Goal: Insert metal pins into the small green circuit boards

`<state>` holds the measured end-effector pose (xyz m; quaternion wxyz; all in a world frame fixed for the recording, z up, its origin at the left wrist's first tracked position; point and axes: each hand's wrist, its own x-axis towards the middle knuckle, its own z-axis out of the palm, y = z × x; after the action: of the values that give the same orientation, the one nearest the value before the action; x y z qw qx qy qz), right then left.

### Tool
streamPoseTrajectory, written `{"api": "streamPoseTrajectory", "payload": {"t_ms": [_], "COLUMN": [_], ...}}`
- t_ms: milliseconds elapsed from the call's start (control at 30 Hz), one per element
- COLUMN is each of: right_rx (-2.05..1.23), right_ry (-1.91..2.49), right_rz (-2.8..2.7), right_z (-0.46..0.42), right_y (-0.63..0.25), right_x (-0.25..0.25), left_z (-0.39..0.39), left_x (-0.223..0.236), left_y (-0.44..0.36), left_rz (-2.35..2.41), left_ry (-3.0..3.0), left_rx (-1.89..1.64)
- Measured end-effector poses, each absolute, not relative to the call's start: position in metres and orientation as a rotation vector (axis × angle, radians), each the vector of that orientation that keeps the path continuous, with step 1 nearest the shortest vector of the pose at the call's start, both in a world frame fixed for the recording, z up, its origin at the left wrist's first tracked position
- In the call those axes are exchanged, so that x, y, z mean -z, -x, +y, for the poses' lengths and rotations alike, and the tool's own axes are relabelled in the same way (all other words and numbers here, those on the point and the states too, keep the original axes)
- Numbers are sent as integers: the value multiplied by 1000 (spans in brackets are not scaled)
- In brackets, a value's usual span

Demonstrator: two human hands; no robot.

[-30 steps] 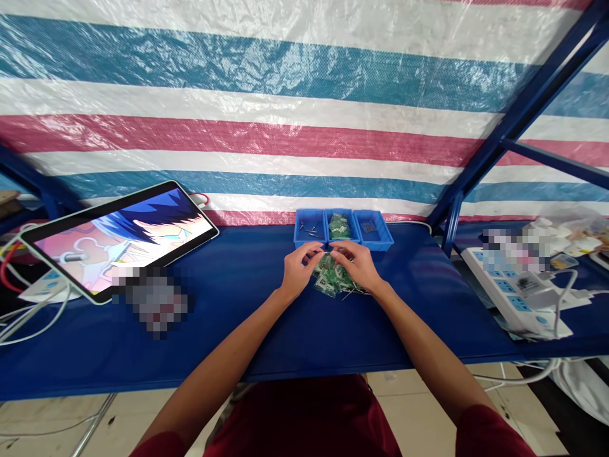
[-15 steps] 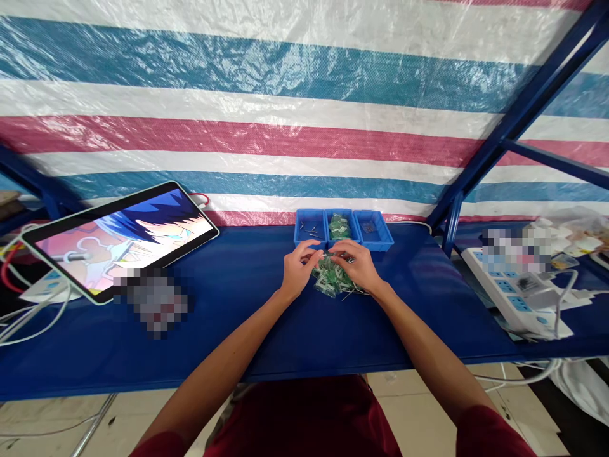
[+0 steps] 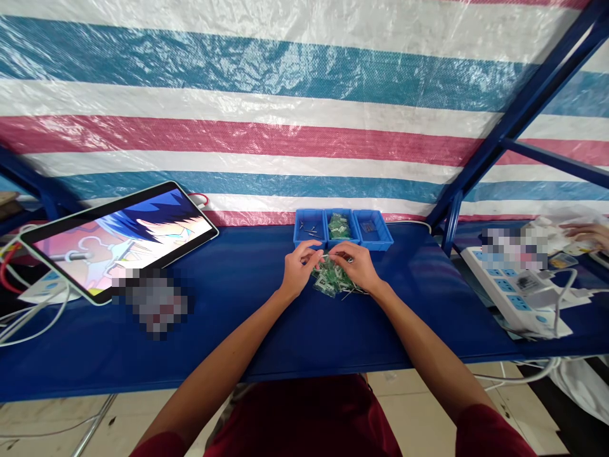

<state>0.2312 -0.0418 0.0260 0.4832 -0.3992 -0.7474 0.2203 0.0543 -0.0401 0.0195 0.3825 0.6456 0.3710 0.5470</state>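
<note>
My left hand (image 3: 299, 269) has thumb and index finger pinched together, just above the near edge of the blue bins. Opposite it, my right hand (image 3: 356, 263) is pinched too, with its fingertips close to the left ones. Between them is a small thin metallic piece, too small to make out clearly, and both hands seem to grip it. Beneath the hands lies a pile of small green-and-clear packets (image 3: 328, 284) mixed with thin metal pieces, partly hidden by my right hand.
Three blue bins stand behind my hands: the left bin (image 3: 302, 236) holds a few metal pieces, the middle one green packets (image 3: 338, 226), the right one (image 3: 375, 237) small bits. A tablet (image 3: 128, 238) leans at left. A power strip (image 3: 511, 292) and another person's hand (image 3: 587, 233) are at right.
My hands stay nearly in place, with the fingertips shifting slightly around the small piece. Another person's hand has come into view at the far right, by the white plastic.
</note>
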Motion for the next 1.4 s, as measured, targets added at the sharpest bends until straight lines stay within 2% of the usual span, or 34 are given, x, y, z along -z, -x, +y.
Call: {"api": "streamPoseTrajectory", "payload": {"t_ms": [267,700,1233,1400], "right_rx": [-506,-562,-790,-680], "right_ry": [1108,1046,1058,1089], "right_rz": [-1832,-1852,-1748,-1721], "right_z": [-42,-42,-40,-40], "right_y": [-232,-231,-232,-231], "right_x": [-30,-27,-23,-25], "left_z": [-39,-36,-33,-34], "left_x": [-18,-16,-13,-14], "left_y": [-53,-52,-49,-50], "left_rz": [1015,995,1142,1142], "left_ry": [-1785,-1947,-1733,-1720], "left_rx": [-1427,-1461,-1549,-1562]}}
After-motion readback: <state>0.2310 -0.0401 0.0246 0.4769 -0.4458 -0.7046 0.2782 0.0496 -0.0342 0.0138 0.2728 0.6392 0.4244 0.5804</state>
